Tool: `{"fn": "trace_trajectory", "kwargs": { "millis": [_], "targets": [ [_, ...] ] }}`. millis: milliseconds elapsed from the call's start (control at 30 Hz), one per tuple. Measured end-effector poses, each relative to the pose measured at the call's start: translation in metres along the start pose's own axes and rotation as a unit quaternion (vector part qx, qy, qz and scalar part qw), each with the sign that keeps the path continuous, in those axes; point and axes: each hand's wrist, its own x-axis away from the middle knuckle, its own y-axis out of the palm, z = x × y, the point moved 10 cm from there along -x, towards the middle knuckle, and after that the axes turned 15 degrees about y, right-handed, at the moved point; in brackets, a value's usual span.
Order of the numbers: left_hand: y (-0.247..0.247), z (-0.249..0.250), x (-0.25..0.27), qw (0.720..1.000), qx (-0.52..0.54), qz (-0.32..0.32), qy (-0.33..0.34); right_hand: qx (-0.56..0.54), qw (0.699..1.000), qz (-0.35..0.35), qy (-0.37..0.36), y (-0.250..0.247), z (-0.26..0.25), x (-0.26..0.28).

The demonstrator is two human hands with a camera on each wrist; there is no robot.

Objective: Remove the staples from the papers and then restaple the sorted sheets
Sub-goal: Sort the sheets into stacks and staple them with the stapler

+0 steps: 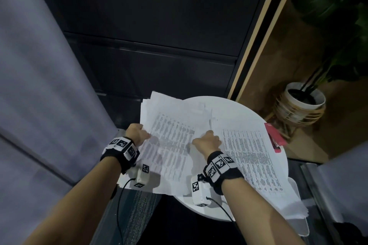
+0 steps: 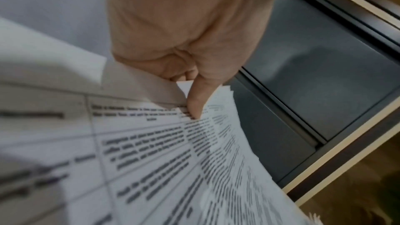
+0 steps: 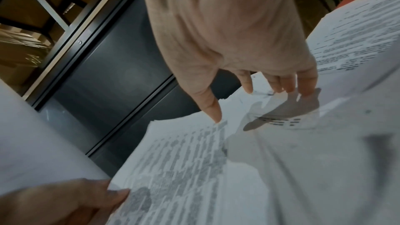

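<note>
Left hand (image 1: 139,134) pinches the loose white printed sheets (image 1: 171,145), right hand (image 1: 207,142) presses slack fingers (image 3: 288,85) on them; sorting underway, restapling apparently left.

Dim throughout; dark cabinet fronts (image 1: 155,25) and floor nearly black in head view. Brightest areas: white papers (image 1: 175,141) and round table (image 1: 239,113), lit from above. Soft shadow of the right hand (image 3: 233,44) cast onto the sheet below its fingers in right wrist view. Faint sheen on the cabinet panel in both wrist views, no hard glare. Head view soft overall, printed text unreadable, straight edges bowed toward the corners. Left wrist view: text near the left hand (image 2: 186,40) partly sharp, near sheet smeared at lower left. Right wrist view: strong blur at lower right.
</note>
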Motion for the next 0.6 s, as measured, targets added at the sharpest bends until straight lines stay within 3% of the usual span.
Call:
{"fn": "trace_trajectory", "kwargs": {
  "millis": [100, 267, 467, 600],
  "targets": [
    [-0.024, -0.007, 0.002, 0.996, 0.031, 0.087, 0.01, -0.018, 0.999, 0.017, 0.023, -0.012, 0.008, -0.005],
    [-0.009, -0.009, 0.008, 0.996, 0.086, 0.009, -0.002, -0.036, 0.999, -0.004, 0.002, -0.008, 0.003, -0.005],
    [-0.014, -0.005, 0.009, 0.999, 0.023, 0.042, 0.005, -0.148, 0.988, -0.044, 0.017, -0.01, 0.01, -0.018],
    [-0.022, -0.012, 0.01, 0.994, 0.061, 0.086, -0.015, -0.154, 0.986, -0.066, 0.007, -0.01, 0.01, -0.022]
  ]
}}
